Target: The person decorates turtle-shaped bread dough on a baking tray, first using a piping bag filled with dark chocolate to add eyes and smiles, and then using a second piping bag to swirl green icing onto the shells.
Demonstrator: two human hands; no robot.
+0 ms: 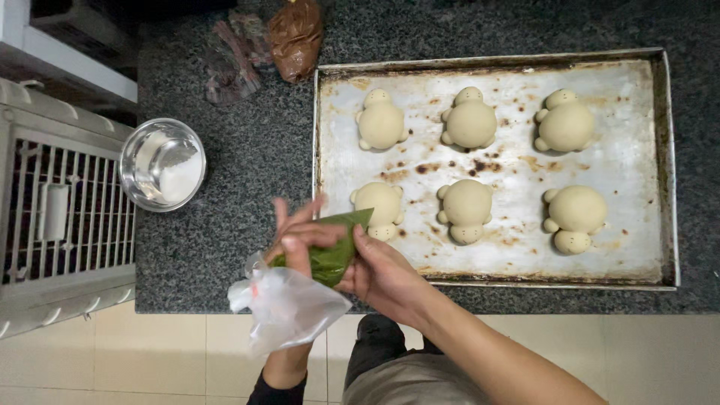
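Looking down, my left hand (pixel 300 232) and right hand (pixel 379 274) both clamp around the green-filled piping bag (pixel 330 251), its tip just over the near-left dough turtle (pixel 379 208) on the baking tray (pixel 495 161). A steel bowl (pixel 163 163) sits left on the granite counter (pixel 247 150).
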